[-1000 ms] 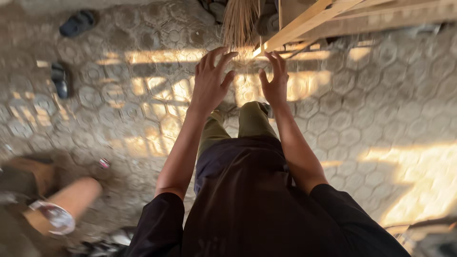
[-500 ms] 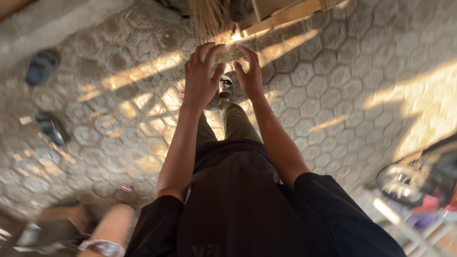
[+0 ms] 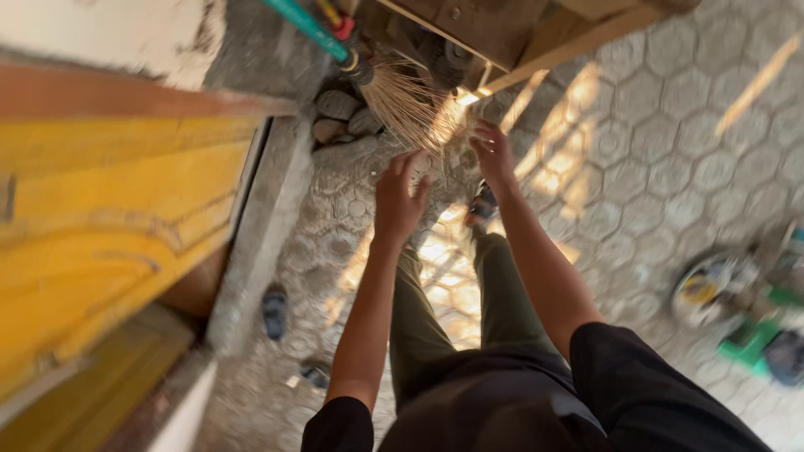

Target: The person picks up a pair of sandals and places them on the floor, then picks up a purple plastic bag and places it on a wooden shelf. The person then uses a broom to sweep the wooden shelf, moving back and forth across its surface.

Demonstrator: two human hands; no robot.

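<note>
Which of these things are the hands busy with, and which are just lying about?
In hand:
left hand
right hand
broom, both hands reaching for its bristles

Lying about:
sandals on the paving
bowl
green item
yellow door

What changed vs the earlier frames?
The view swung left: a yellow door and green broom handle now show. The person stepped closer to the broom bristles. Right hand now reaches the bristle tips; left hand trails just below. Unchanged: both hands open, holding nothing, over the hexagonal paving.
</note>
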